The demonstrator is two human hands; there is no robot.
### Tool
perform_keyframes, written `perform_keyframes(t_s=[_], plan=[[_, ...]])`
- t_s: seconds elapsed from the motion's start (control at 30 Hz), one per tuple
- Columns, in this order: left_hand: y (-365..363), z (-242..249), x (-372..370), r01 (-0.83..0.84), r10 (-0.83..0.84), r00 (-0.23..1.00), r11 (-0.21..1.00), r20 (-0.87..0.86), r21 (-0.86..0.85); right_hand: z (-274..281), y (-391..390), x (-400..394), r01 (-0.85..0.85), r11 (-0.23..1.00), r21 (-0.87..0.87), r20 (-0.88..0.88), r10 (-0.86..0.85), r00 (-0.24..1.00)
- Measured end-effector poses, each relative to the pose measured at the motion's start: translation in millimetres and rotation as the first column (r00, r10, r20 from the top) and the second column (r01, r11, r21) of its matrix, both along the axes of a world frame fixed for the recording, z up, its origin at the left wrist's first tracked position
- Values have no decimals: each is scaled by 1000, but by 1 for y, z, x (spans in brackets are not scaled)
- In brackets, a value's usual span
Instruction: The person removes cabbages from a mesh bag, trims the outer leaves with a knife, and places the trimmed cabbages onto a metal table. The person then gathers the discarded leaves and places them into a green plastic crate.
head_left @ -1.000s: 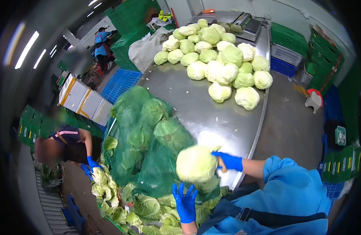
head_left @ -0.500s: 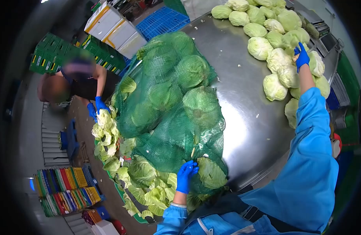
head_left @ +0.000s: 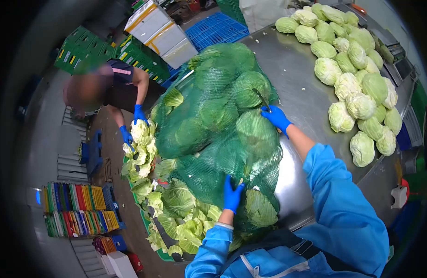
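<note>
Two gloved hands working | left hand [head_left: 232, 196] gripping green net sack [head_left: 213, 125] at 6 o'clock | right hand [head_left: 275, 116] holding knife [head_left: 261, 98], pressing sack at 2 o'clock

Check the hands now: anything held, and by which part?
Left hand grips the green net sack at its near lower mesh. Right hand is on the sack's top and holds a knife by the handle, blade over the mesh.

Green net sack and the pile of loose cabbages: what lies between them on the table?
Head view: only bare steel table separates the green net sack from the loose cabbages.
</note>
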State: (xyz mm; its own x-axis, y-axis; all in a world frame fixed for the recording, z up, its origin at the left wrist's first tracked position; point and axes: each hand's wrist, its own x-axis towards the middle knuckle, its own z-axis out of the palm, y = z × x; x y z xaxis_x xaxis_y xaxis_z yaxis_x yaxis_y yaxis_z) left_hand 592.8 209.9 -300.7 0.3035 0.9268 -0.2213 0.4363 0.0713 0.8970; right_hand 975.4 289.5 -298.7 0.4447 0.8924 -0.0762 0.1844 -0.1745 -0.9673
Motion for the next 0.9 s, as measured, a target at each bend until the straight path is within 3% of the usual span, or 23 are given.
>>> perform_keyframes(t_s=[0.07,0.13,0.2,0.27,0.3,0.33,0.37,0.4,0.43,0.47,0.5,0.53,0.57,0.6,0.63,0.67,0.73,0.77,0.83,0.87,0.9], plan=[[17,5,-29,-201,201,980,979,-1,28,22,-12,-22,16,1000,6,-78,-15,997],[54,18,-74,-157,206,975,906,87,-394,74,-37,-70,-178,984,29,-47,179,983],[73,34,-92,-291,314,944,939,106,-184,136,-67,-122,-462,884,73,-171,467,867],[81,61,-88,-435,410,876,899,254,51,199,-93,-148,-546,814,197,-241,580,778],[86,85,-84,-419,365,893,888,265,188,255,-105,-140,-486,865,125,-284,501,818],[87,112,-81,-396,321,910,862,262,317,257,-102,-124,-343,889,303,-243,420,875],[85,140,-79,-348,244,896,905,370,246,272,-103,-100,-211,862,462,-272,364,891],[81,166,-79,-288,166,859,939,485,190,283,-107,-73,25,860,510,-479,260,839],[77,185,-82,-172,78,882,972,464,163,295,-112,-46,263,806,530,-646,182,741],[74,196,-88,-54,-13,895,989,447,137,314,-121,-14,296,797,527,-682,188,707],[70,184,-90,-93,15,905,982,424,164,309,-124,21,248,831,499,-615,138,776],[74,161,-103,1,-69,968,963,241,271,299,-127,50,208,858,469,-539,91,838],[71,135,-108,8,-30,996,968,83,250,278,-123,65,244,912,331,-260,-160,952],[63,114,-107,13,5,997,975,-79,221,249,-116,74,336,920,202,83,-357,930],[60,108,-104,63,7,986,905,-164,420,214,-119,78,245,960,132,395,-278,876],[59,105,-99,124,31,970,792,-242,598,189,-129,73,181,983,41,666,-162,729],[56,112,-89,133,55,955,798,-291,588,184,-145,6,22,937,348,826,-317,466],[52,119,-84,162,49,943,796,-328,584,197,-155,-39,-40,939,341,775,-256,578],[41,118,-79,193,64,923,775,-379,602,187,-166,-114,-176,980,88,525,105,844],[36,111,-80,194,89,917,753,-389,629,179,-168,-153,-260,961,92,228,234,945],[29,103,-82,177,119,912,749,-392,638,167,-169,-187,-335,935,119,-98,347,933]])
